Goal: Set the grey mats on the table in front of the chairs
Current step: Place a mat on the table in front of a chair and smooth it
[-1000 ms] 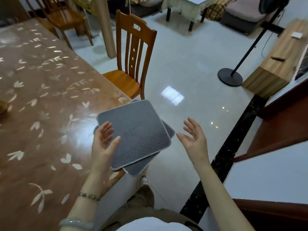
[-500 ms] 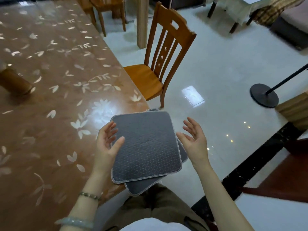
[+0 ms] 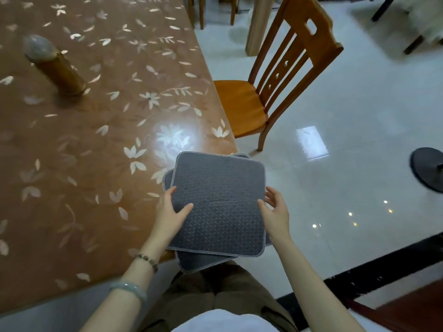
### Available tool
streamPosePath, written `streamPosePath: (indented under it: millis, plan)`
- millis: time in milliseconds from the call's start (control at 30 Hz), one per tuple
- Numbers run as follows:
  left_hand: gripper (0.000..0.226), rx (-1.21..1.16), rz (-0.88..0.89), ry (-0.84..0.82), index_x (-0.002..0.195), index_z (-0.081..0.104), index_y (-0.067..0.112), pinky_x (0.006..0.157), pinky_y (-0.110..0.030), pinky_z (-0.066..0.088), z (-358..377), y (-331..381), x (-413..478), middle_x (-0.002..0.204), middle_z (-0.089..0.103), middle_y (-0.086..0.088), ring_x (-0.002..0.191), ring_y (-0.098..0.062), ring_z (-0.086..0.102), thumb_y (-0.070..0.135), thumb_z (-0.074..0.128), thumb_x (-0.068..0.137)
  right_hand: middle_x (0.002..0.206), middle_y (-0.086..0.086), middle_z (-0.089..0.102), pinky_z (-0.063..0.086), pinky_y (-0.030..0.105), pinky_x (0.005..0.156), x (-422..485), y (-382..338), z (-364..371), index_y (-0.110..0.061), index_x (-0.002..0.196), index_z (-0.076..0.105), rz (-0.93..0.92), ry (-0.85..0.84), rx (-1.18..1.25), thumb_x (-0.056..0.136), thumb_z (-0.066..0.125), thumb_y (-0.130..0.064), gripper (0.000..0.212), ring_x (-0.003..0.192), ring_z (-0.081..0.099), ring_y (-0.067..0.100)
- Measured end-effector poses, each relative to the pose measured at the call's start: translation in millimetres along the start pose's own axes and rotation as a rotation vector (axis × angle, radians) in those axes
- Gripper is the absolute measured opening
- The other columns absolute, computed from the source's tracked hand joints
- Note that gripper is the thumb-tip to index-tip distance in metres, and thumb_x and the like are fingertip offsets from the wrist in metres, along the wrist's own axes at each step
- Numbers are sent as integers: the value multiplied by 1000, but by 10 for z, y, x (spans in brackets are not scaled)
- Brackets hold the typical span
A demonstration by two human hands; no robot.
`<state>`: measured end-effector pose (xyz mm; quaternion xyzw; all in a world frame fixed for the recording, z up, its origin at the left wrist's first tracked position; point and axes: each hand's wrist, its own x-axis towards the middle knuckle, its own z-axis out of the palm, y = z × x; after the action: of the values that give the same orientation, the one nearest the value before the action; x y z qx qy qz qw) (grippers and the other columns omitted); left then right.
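Note:
A small stack of square grey mats (image 3: 220,202) with stitched edges lies over the near right corner of the brown flowered table (image 3: 96,140), partly overhanging its edge. My left hand (image 3: 171,213) grips the top mat's left edge, thumb on top. My right hand (image 3: 275,209) touches the top mat's right edge with fingers curled around it. A lower mat (image 3: 199,261) sticks out beneath, turned slightly. A wooden chair (image 3: 268,92) stands at the table's right side, just beyond the mats.
A brown cylindrical container (image 3: 56,69) stands on the table at the far left. A black round stand base (image 3: 429,167) sits on the shiny white floor at the right. More chair legs (image 3: 201,10) and a wooden post (image 3: 257,25) are at the far end.
My right hand has moved left from open air onto the top mat's right edge. My left hand has closed on the left edge. The view has tilted down toward the table.

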<state>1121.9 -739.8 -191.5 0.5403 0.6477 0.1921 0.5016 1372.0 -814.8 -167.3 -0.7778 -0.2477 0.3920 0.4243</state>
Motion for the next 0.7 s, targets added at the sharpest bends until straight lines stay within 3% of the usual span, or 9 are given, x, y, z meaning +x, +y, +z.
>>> streamPosePath:
  millis: [133, 267, 433, 600, 700]
  plan:
    - [79, 253, -91, -1, 147, 27, 9, 116, -50, 20, 95, -253, 160, 156, 25, -11, 144, -30, 18, 36, 67, 85, 130, 7, 56, 46, 40, 99, 108, 201, 74, -15, 131, 48, 149, 17, -80, 96, 45, -13, 35, 112, 55, 20]
    - [93, 292, -167, -48, 151, 13, 8, 119, -47, 9, 166, -342, 223, 161, 9, -12, 148, -29, 6, 39, 68, 83, 134, 11, 51, 41, 43, 105, 152, 289, 144, -10, 134, 46, 200, 2, -160, 95, 37, -7, 40, 119, 51, 25]
    - [90, 247, -141, 13, 150, 17, 6, 118, -49, 17, 202, -316, 197, 158, 22, -12, 145, -30, 17, 33, 70, 82, 134, 13, 54, 42, 43, 103, 193, 353, 218, -6, 134, 48, 246, 24, -187, 91, 35, -1, 45, 119, 52, 28]
    - [82, 179, -134, 38, 147, 25, 8, 115, -51, 24, 174, -283, 202, 153, 32, -11, 142, -29, 25, 30, 68, 81, 121, 13, 60, 44, 32, 82, 236, 360, 246, -6, 125, 53, 312, 115, -101, 89, 42, -2, 38, 99, 57, 24]
    - [79, 148, -135, 66, 147, 26, 9, 115, -51, 26, 140, -287, 206, 152, 35, -11, 141, -29, 28, 28, 67, 82, 123, 15, 57, 46, 37, 91, 223, 368, 291, -8, 124, 55, 331, 118, -131, 88, 45, -8, 38, 108, 56, 32]
